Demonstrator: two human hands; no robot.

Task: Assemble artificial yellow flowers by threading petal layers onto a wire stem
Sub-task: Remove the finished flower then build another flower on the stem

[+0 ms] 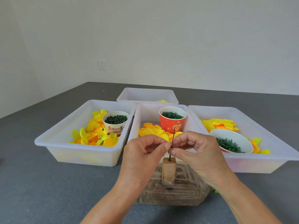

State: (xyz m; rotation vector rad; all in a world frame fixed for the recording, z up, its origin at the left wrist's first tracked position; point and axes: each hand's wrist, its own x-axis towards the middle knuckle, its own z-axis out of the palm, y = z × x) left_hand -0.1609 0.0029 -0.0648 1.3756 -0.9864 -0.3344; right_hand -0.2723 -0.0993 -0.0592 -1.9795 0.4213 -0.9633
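A thin green wire stem [172, 137] stands upright in a small wooden block [169, 171] at the table's front middle. My left hand [142, 157] and my right hand [197, 151] meet at the stem just above the block, fingertips pinching it from both sides. Whatever small piece sits between the fingertips is hidden. Yellow and orange petal layers [95, 135] lie in the left tray, more petals [155, 131] in the middle tray, and flat yellow petals [220, 124] in the right tray.
Three white trays sit side by side: left tray [53, 143], middle tray [145, 110], right tray [265, 157]; a fourth tray [145, 94] stands behind. Cups of green parts: a white cup [115, 125], a red cup [172, 122], a tipped white cup [233, 141]. The block stands on a brownish ridged base [182, 191].
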